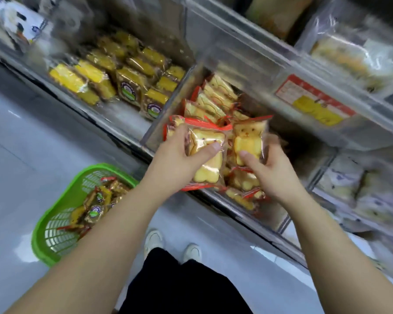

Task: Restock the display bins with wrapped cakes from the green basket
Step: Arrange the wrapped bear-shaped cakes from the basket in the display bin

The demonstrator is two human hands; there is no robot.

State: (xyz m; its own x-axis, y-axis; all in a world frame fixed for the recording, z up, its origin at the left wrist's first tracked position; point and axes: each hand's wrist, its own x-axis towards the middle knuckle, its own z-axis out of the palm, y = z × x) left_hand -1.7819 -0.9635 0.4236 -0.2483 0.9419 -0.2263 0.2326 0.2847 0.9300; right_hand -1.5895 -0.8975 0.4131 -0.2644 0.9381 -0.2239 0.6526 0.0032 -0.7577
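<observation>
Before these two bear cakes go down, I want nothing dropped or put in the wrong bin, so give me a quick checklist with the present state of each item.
1. Left hand grips a wrapped bear cake, thumb across its front: ok.
2. Right hand holds a second bear cake upright: ok.
3. Both cakes are over the bin of bear cakes, not the bin of yellow square cakes: ok.
4. Room left in that bin: packs are piled near the front; depth behind cannot tell.
5. Green basket still has stock: ok, wrapped cakes lie in it.
6. Wrappers sealed and unbroken: cannot tell, picture is blurred.
</observation>
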